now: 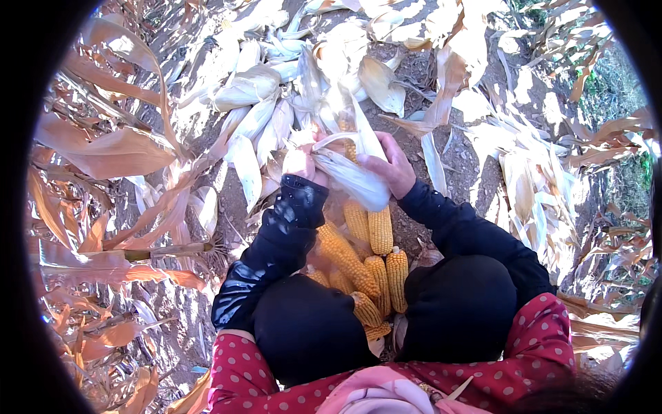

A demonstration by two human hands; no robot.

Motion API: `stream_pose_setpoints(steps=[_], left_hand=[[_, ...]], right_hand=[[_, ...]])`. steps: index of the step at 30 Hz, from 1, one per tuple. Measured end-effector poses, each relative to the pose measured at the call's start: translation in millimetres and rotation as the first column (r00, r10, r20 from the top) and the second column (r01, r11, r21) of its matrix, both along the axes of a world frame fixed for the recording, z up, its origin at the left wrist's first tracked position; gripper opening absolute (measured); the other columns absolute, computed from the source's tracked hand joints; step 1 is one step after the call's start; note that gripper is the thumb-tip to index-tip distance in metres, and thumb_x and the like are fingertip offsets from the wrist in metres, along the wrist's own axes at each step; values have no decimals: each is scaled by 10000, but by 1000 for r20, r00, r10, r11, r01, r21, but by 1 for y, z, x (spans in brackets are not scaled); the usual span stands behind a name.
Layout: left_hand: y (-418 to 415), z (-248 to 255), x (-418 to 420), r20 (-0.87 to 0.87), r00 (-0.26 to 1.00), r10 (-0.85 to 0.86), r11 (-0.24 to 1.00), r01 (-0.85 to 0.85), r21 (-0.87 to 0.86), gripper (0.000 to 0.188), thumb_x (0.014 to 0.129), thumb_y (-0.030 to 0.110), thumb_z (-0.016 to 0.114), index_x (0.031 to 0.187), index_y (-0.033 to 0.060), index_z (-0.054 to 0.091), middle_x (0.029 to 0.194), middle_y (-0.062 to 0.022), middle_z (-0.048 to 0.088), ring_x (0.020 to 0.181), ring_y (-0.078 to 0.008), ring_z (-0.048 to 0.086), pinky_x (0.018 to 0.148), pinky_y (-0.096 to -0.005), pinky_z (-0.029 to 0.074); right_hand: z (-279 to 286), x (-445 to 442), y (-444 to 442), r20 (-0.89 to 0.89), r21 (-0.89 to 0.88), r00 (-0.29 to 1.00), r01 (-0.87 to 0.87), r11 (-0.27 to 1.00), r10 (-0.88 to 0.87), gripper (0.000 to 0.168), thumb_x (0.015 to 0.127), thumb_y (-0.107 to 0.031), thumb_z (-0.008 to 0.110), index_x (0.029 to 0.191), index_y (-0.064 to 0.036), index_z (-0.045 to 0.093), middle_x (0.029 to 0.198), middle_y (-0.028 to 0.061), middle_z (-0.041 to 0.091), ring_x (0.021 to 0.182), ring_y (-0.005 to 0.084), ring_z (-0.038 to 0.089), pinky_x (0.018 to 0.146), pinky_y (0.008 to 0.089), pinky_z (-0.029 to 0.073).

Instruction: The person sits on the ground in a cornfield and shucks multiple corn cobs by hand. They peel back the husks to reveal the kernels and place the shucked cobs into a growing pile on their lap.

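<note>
Between my two hands is an ear of corn (pixel 350 150) with its pale, dry husk (pixel 354 173) partly peeled away. My left hand (pixel 305 160) grips the ear and husk from the left, its fingers partly hidden by husk and glare. On the other side, my right hand (pixel 390 165) holds husk leaves between thumb and fingers. Below the hands, several bare yellow corn cobs (pixel 346 259) lie in a pile on the ground between my knees.
Loose husks (pixel 253 88) cover the soil ahead, with more husks (pixel 522 181) at the right. Dry corn stalks and leaves (pixel 114 150) crowd the left side. Green plants (pixel 610 77) show at the far right. My black-clad knees (pixel 460 305) flank the cobs.
</note>
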State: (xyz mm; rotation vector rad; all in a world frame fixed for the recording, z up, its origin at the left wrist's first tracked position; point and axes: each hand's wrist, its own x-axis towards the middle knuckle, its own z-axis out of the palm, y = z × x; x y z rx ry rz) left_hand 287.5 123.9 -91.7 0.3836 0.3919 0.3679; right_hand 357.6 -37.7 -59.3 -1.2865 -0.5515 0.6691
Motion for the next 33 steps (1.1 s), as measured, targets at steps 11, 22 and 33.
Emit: stream_pose_setpoints(steps=[11,22,33], left_hand=[[-65,42,-32,-218,595,-774,408,731,547,285,930,288,449,770,53,463,617,8,414,536,-91,407,531,-221,358],[-20,32,-19,-40,932,-360,812,334,478,891,776,662,436,1321,-24,274,1270,-148,418,1167,-259,416,995,-441,330],[-25,13,-14,409,856,-317,948,298,112,377,915,344,335,936,0,488,906,-133,535,920,-283,524,915,-417,402]], right_hand=[[-28,42,-7,-535,19,831,196,981,-155,354,887,-335,483,964,3,553,773,62,593,606,116,567,568,245,475],[-1,21,-11,-92,-45,983,155,987,-159,394,945,-315,367,951,18,577,796,54,620,653,98,578,606,219,465],[1,-7,-5,-105,-72,918,-390,918,381,359,914,-317,482,884,12,621,834,17,616,750,51,554,675,213,444]])
